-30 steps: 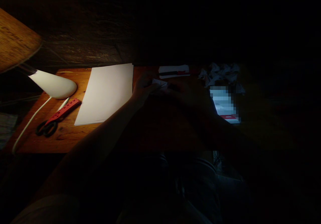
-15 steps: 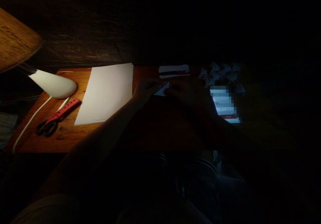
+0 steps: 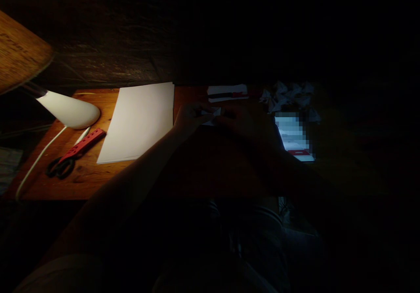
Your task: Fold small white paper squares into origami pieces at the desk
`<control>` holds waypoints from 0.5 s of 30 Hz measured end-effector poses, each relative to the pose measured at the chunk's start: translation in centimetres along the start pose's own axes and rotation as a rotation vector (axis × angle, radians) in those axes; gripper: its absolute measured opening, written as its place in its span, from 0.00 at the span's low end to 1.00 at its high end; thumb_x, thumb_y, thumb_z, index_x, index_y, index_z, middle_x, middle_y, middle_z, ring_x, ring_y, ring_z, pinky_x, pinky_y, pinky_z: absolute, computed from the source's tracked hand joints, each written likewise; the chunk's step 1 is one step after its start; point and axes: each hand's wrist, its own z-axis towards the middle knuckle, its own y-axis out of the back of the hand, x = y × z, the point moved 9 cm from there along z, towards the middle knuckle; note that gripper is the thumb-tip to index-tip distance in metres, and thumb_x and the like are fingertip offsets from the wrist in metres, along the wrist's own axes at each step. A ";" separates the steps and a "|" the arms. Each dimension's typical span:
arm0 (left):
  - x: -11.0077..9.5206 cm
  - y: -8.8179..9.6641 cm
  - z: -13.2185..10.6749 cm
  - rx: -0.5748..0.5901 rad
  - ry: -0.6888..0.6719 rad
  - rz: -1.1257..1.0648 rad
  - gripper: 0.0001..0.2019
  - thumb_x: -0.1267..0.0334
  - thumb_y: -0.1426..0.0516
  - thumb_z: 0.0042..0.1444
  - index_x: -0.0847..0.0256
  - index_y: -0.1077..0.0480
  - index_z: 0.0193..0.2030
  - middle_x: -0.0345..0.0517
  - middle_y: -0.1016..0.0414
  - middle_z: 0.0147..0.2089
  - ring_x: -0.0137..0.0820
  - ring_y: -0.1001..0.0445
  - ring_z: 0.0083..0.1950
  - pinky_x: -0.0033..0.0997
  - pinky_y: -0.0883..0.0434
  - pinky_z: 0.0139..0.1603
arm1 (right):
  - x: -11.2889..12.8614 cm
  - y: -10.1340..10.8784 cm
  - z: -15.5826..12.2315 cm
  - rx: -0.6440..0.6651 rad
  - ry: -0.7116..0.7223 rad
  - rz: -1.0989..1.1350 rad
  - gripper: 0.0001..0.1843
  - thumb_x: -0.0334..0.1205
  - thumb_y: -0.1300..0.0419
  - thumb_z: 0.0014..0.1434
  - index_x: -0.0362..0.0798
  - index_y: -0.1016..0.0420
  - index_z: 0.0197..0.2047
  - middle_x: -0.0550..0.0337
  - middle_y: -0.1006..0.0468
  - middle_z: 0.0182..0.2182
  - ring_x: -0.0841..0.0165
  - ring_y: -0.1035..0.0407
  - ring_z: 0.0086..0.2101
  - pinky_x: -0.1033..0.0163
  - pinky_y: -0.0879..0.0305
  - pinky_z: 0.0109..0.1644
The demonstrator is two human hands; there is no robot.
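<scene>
A small folded piece of white paper (image 3: 215,111) is held between my two hands over the dark middle of the table. My left hand (image 3: 192,114) grips its left side, with thumb and fingers closed on the paper. From the right, my right hand (image 3: 233,120) pinches the paper's other side; this hand lies in deep shadow and its fingers show only dimly. Just behind the hands lies a small stack of white paper (image 3: 227,90) with a black and red craft knife or pen (image 3: 226,95) on top.
A stack of white sheets (image 3: 139,122) lies on the wooden table (image 3: 98,181). Left of it are scissors (image 3: 61,166) in a red cover and a white lamp (image 3: 77,111) with its cord. Rightward lie a lit phone (image 3: 292,133) and several folded paper pieces (image 3: 282,95).
The fingers have shifted slightly on the folded paper, and its visible surface looks more creased and broken up. The hands stay in nearly the same place.
</scene>
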 end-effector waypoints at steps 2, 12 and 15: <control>-0.2 0.0 0.1 0.005 -0.032 -0.011 0.17 0.60 0.28 0.49 0.59 0.25 0.43 0.46 0.19 0.45 0.36 0.19 0.47 0.33 0.23 0.46 | 0.5 0.2 -0.2 -0.007 0.013 -0.001 0.09 0.44 0.29 0.59 0.52 0.23 0.30 0.59 0.18 0.31 0.60 0.27 0.38 0.58 0.30 0.41; 0.7 -0.2 0.2 0.088 0.070 0.050 0.15 0.58 0.28 0.50 0.59 0.30 0.30 0.38 0.30 0.28 0.28 0.30 0.30 0.28 0.33 0.31 | 0.2 0.3 0.1 -0.025 0.032 0.048 0.07 0.41 0.31 0.61 0.51 0.22 0.32 0.60 0.18 0.35 0.62 0.26 0.39 0.57 0.30 0.47; 0.2 -0.3 0.2 0.087 0.059 0.065 0.15 0.59 0.28 0.50 0.59 0.30 0.27 0.37 0.30 0.26 0.27 0.31 0.29 0.27 0.35 0.29 | 0.8 0.5 -0.2 -0.031 0.037 0.057 0.05 0.40 0.31 0.62 0.51 0.20 0.34 0.58 0.17 0.36 0.60 0.24 0.41 0.57 0.29 0.48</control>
